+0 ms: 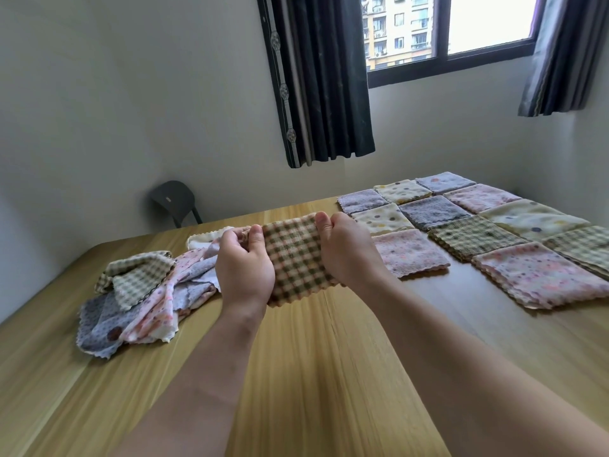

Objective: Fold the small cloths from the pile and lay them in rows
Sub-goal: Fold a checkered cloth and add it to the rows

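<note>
Wooden table [329, 374], bare near edge, left hand [244, 265] and right hand [349, 249] pinching checked cloth [296, 258] by its side edges, pile [141, 291] left, folded rows [478, 232] far right.

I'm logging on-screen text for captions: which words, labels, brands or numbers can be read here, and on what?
None can be read.
A pale tag on the dark chair is too small and blurred to read.
The checked cloth, folded cloths and curtain carry only patterns, no lettering.

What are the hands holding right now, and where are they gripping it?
Both hands, left and right, hold a checked cloth by its upper side edges.
</note>
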{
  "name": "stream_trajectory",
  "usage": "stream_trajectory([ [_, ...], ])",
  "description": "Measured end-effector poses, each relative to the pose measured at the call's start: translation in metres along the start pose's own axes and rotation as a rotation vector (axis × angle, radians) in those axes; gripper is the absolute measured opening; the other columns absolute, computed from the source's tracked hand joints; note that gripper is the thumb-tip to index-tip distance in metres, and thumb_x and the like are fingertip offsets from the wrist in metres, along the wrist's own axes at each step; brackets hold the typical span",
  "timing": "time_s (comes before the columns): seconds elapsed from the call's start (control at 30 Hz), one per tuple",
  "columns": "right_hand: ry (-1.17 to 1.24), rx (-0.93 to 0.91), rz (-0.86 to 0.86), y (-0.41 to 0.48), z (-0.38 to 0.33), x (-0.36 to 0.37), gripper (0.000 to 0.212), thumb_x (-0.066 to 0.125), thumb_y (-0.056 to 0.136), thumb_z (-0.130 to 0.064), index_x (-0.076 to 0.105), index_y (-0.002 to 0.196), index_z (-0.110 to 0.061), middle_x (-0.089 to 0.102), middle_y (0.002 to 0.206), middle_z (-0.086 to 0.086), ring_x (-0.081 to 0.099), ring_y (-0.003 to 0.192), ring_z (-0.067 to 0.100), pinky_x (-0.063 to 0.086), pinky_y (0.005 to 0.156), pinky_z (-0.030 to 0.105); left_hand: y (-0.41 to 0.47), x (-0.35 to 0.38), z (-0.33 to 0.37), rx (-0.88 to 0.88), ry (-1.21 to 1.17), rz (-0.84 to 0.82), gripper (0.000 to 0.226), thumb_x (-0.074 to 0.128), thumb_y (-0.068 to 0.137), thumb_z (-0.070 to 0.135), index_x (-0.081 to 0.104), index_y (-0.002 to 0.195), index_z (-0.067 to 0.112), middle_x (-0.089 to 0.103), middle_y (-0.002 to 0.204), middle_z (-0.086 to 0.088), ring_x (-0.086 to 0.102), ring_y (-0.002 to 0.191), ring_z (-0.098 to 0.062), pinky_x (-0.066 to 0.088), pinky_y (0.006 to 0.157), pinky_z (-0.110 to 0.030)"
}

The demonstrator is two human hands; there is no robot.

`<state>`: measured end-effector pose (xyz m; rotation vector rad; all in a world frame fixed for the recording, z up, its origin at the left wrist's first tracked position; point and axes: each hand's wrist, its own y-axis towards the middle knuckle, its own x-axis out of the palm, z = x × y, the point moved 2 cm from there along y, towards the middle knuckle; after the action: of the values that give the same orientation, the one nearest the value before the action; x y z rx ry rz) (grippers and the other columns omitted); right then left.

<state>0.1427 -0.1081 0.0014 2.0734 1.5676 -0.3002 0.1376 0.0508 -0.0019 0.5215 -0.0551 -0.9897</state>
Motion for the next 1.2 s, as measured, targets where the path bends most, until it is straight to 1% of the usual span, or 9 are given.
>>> stream_trajectory([
  [0.17, -0.006, 0.092, -0.076, 0.004, 0.006, -0.011, 0.044, 0.035, 0.106, -0.051, 0.049, 0.123, -0.012, 0.059, 0.117, 0.008, 0.057, 0.099, 0.023, 0.052, 0.076, 0.037, -0.003, 0.009, -0.009, -0.358, -0.159, -0.207, 0.036, 0.062, 0.098, 0.037, 0.051, 0.123, 0.014, 0.066, 0.112, -0.003, 0.066, 0.102, -0.019, 0.059, 0.088, -0.041],
  [0.33, 0.007, 0.211, -0.196, -0.010, 0.019, -0.033, 0.045, 0.048, 0.103, -0.035, 0.039, 0.143, -0.016, 0.052, 0.113, 0.003, 0.060, 0.086, 0.016, 0.053, 0.052, 0.028, -0.020, 0.018, -0.001, -0.503, -0.221, -0.461, 0.046, 0.058, 0.094, 0.004, 0.039, 0.133, 0.014, 0.064, 0.111, -0.014, 0.068, 0.102, -0.028, 0.059, 0.089, -0.047],
  [0.43, -0.006, 0.209, -0.168, -0.021, 0.034, -0.054, 0.041, 0.050, 0.102, -0.031, 0.041, 0.141, -0.021, 0.057, 0.112, 0.004, 0.060, 0.079, 0.014, 0.047, 0.046, 0.024, -0.039, 0.025, 0.006, -0.448, -0.176, -0.558, 0.046, 0.060, 0.090, -0.008, 0.044, 0.127, 0.013, 0.059, 0.115, -0.013, 0.067, 0.100, -0.025, 0.060, 0.073, -0.034],
  [0.53, -0.064, 0.169, -0.116, -0.033, 0.051, -0.080, 0.029, 0.053, 0.102, -0.029, 0.046, 0.130, -0.023, 0.060, 0.102, 0.004, 0.055, 0.067, 0.014, 0.042, 0.043, 0.021, -0.064, 0.036, 0.008, -0.426, -0.167, -0.696, 0.040, 0.067, 0.086, -0.012, 0.055, 0.117, 0.010, 0.058, 0.123, -0.015, 0.068, 0.103, -0.028, 0.062, 0.077, -0.036],
  [0.63, -0.171, 0.138, -0.069, -0.045, 0.075, -0.108, 0.019, 0.055, 0.102, -0.028, 0.054, 0.121, -0.025, 0.059, 0.107, 0.002, 0.061, 0.082, 0.017, 0.052, 0.062, 0.029, -0.095, 0.050, 0.016, -0.399, -0.213, -0.761, 0.034, 0.069, 0.085, -0.014, 0.062, 0.108, 0.010, 0.060, 0.120, -0.011, 0.071, 0.101, -0.029, 0.062, 0.084, -0.042],
  [0.73, -0.307, 0.128, -0.018, -0.057, 0.102, -0.126, 0.011, 0.058, 0.100, -0.030, 0.060, 0.110, -0.026, 0.063, 0.109, 0.002, 0.061, 0.086, 0.018, 0.047, 0.067, 0.030, -0.114, 0.069, 0.023, -0.369, -0.222, -0.732, 0.033, 0.069, 0.084, -0.014, 0.067, 0.107, 0.010, 0.069, 0.108, -0.008, 0.076, 0.091, -0.027, 0.062, 0.085, -0.044],
  [0.9, -0.492, 0.123, 0.079, -0.066, 0.119, -0.137, 0.025, 0.053, 0.100, -0.032, 0.062, 0.121, -0.022, 0.057, 0.118, 0.008, 0.060, 0.103, 0.031, 0.052, 0.087, 0.042, -0.122, 0.109, 0.028, -0.242, -0.054, -0.648, 0.035, 0.068, 0.078, -0.001, 0.071, 0.106, 0.020, 0.076, 0.088, -0.006, 0.076, 0.079, -0.025, 0.063, 0.076, -0.046],
  [1.1, -0.656, 0.115, 0.064, -0.062, 0.122, -0.141, 0.028, 0.049, 0.098, -0.025, 0.062, 0.121, -0.016, 0.052, 0.119, 0.011, 0.054, 0.112, 0.034, 0.052, 0.091, 0.045, -0.140, 0.125, 0.023, 0.088, 0.187, -0.645, 0.037, 0.065, 0.082, 0.011, 0.072, 0.118, 0.011, 0.061, 0.135, -0.003, 0.063, 0.118, -0.019, 0.049, 0.106, -0.036],
  [1.2, -0.749, 0.168, -0.001, -0.062, 0.124, -0.137, 0.027, 0.049, 0.095, -0.018, 0.062, 0.119, -0.015, 0.049, 0.128, 0.013, 0.045, 0.121, 0.034, 0.044, 0.095, 0.042, -0.146, 0.122, 0.018, 0.296, 0.320, -0.689, 0.032, 0.063, 0.087, 0.007, 0.076, 0.116, 0.010, 0.063, 0.133, -0.004, 0.058, 0.123, -0.018, 0.036, 0.107, -0.016],
])
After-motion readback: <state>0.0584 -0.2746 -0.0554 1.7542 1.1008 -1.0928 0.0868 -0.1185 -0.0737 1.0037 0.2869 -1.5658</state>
